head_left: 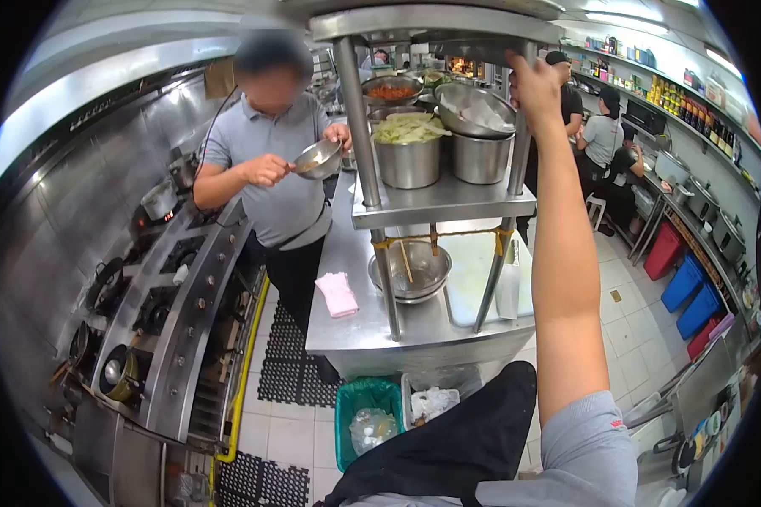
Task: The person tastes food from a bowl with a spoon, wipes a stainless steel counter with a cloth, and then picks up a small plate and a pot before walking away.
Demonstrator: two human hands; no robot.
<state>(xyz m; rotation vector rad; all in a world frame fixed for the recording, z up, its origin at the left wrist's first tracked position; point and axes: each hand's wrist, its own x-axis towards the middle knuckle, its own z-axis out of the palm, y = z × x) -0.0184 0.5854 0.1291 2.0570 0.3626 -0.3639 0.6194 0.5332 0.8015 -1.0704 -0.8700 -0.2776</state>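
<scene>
The right hand (537, 89) is raised beside the top of the metal rack (361, 127), fingers curled; whether they grasp anything, I cannot tell. On the rack's lower shelf (440, 208), below the hand, a metal bowl (473, 111) tops a pot (482, 159), above the desk (338, 338).

White tiled floor (630, 317) beneath bright ceiling lights (624, 20).
</scene>
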